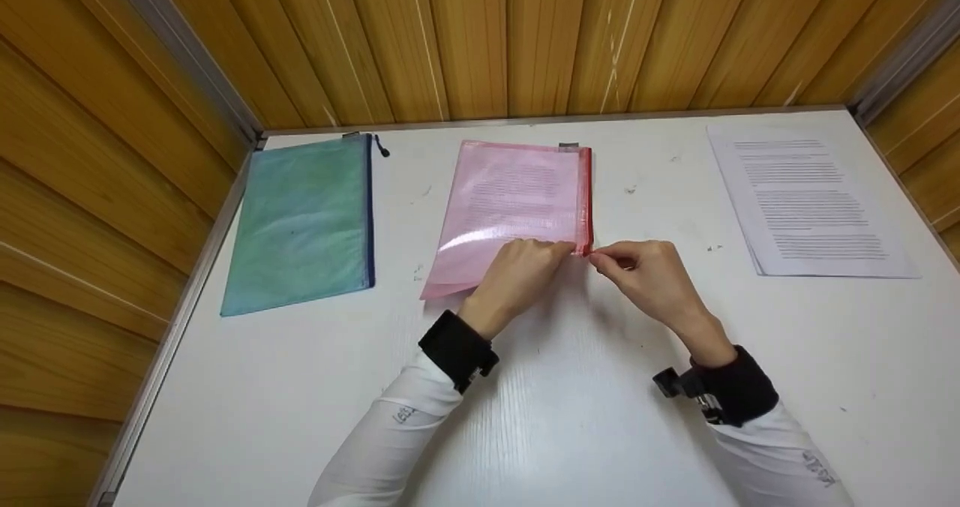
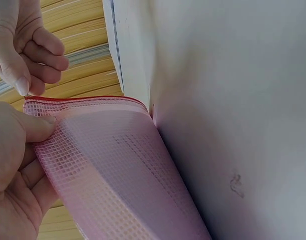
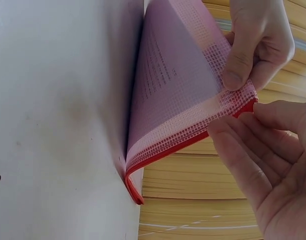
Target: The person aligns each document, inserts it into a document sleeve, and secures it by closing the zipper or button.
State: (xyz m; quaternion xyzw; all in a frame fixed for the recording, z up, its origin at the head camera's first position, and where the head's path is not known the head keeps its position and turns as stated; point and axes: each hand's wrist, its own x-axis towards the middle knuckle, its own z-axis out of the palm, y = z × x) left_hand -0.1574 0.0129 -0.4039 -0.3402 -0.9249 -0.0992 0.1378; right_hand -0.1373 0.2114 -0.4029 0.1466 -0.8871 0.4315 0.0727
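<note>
A pink mesh zipper pouch [image 1: 517,207] lies in the middle of the white table, printed sheets showing through it. Its red zipper [image 1: 586,192] runs down the right edge. My left hand [image 1: 525,274] pinches the pouch's near right corner between thumb and fingers; both wrist views show that corner lifted off the table. At the same corner, my right hand [image 1: 654,278] pinches the zipper's near end with thumb and forefinger. The small part between those fingertips is mostly hidden, so I cannot tell whether it is the pull tab.
To the left lies a green zipper pouch [image 1: 307,222] with a dark blue zipper and a black pull cord [image 1: 382,147]. A stack of printed paper [image 1: 814,207] rests at the right. Wood-patterned walls [image 1: 465,42] border the table's back and sides.
</note>
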